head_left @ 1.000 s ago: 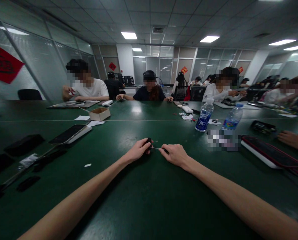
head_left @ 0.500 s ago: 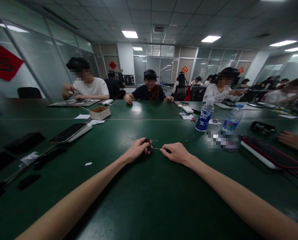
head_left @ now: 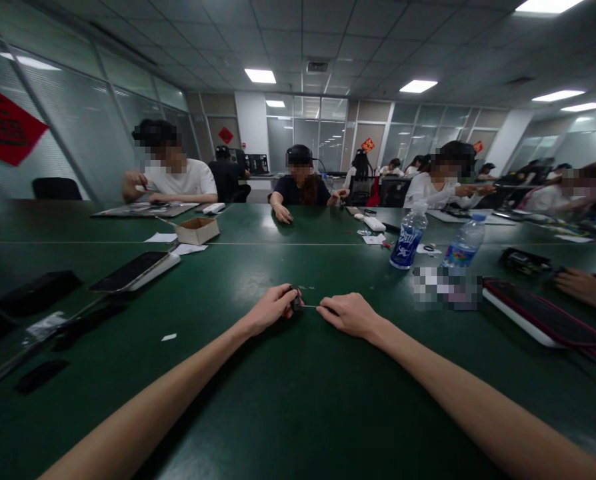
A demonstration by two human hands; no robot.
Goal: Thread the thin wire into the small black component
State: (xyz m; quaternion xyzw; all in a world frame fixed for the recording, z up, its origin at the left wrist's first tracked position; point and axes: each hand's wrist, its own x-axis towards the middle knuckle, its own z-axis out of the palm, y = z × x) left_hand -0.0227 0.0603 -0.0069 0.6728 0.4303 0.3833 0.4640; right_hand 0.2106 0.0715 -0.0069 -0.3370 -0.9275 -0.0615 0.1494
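Observation:
Over the middle of the green table point(head_left: 298, 387), my left hand point(head_left: 272, 309) is closed round a small black object point(head_left: 296, 300), whose kind I cannot make out. My right hand point(head_left: 352, 313) is closed on a thin screwdriver point(head_left: 309, 307). Only its slim metal shaft shows, pointing left; the fingers cover the handle. The shaft's tip meets the black object or ends right beside it; which one I cannot tell.
Right of my hands stand a blue-labelled bottle point(head_left: 407, 243) and another water bottle point(head_left: 463, 245). A phone-like device point(head_left: 131, 272) and a small open carton point(head_left: 198, 233) lie left. Across the table, a person in dark clothing point(head_left: 303, 190) reaches forward. A co-worker's hand point(head_left: 581, 283) rests far right.
The camera view has tilted slightly, so my hands appear a little lower. Both hands keep their hold. The person opposite has moved one hand inward across the table.

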